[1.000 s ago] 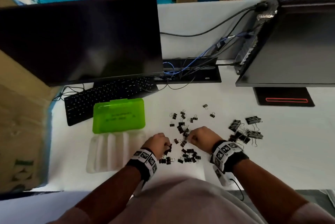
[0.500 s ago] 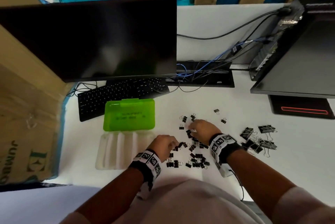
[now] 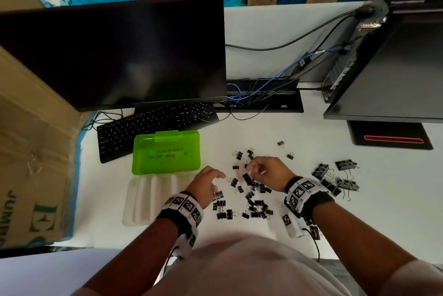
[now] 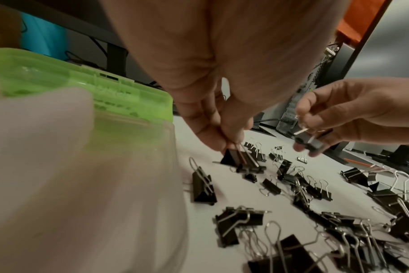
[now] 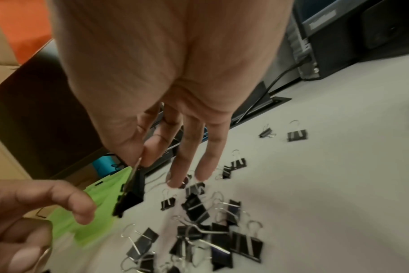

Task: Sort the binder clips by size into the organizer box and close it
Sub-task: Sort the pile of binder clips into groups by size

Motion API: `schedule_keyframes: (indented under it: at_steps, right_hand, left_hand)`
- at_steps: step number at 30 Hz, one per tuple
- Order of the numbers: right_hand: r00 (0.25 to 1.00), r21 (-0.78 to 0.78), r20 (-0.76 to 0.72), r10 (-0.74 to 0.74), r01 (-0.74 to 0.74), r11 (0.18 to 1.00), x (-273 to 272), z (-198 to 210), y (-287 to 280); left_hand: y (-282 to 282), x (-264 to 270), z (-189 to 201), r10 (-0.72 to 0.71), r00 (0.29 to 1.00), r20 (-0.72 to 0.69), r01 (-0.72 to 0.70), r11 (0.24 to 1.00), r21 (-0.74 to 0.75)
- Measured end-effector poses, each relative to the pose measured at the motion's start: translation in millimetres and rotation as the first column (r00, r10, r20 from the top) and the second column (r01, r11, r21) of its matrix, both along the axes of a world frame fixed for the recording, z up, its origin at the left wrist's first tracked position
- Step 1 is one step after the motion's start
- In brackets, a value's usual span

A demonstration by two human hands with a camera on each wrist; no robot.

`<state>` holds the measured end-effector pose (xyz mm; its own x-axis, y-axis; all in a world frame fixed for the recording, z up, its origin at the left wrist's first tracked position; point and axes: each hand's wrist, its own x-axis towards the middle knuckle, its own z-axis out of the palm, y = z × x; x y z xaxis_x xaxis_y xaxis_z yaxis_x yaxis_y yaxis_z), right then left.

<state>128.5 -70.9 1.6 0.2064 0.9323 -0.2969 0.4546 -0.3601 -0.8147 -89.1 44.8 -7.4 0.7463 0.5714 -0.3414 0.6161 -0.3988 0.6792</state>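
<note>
Binder clips (image 3: 255, 208) lay scattered, black with silver wire handles, lower centre of the white desk (image 3: 359, 219).
At centre left sat the organizer box (image 3: 153, 196), green lid (image 3: 166, 154) open above its pale tray; the left hand (image 3: 206, 184) pinched a small clip (image 4: 236, 158) by its handles, the right hand (image 3: 268, 171) pinched another (image 5: 131, 195); larger clips (image 3: 335, 178) lay at right.

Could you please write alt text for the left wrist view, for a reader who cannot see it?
The left hand pinches a black binder clip by its wire handles above the white desk, while the right hand holds another clip. More clips lie scattered below, beside the open organizer box.
</note>
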Motion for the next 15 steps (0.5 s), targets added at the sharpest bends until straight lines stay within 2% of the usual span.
schedule_keyframes:
  at_steps: [5, 7, 10, 15]
  right_hand:
    - [0.997, -0.04, 0.039, -0.069, 0.071, 0.997, 8.6, -2.6, -33.3]
    - [0.991, -0.053, 0.059, -0.117, 0.12, 0.991, 12.7, -3.6, -51.4]
    - [0.981, -0.081, 0.06, -0.184, 0.188, 0.979, 20.8, -3.9, -81.9]
    - [0.973, -0.084, 0.154, -0.173, 0.187, 0.979, 29.2, 7.1, -130.6]
  left_hand:
    - [-14.3, 14.0, 0.6, 0.036, 0.999, -0.025, -0.037, 0.997, -0.068]
    - [-28.8, 29.6, 2.8, -0.047, 0.998, -0.047, 0.043, 0.996, -0.081]
    - [-60.1, 58.8, 7.2, -0.172, 0.985, -0.035, 0.161, 0.967, -0.198]
    - [-110.0, 94.9, 7.1, -0.377, 0.926, -0.006, 0.366, 0.902, -0.227]
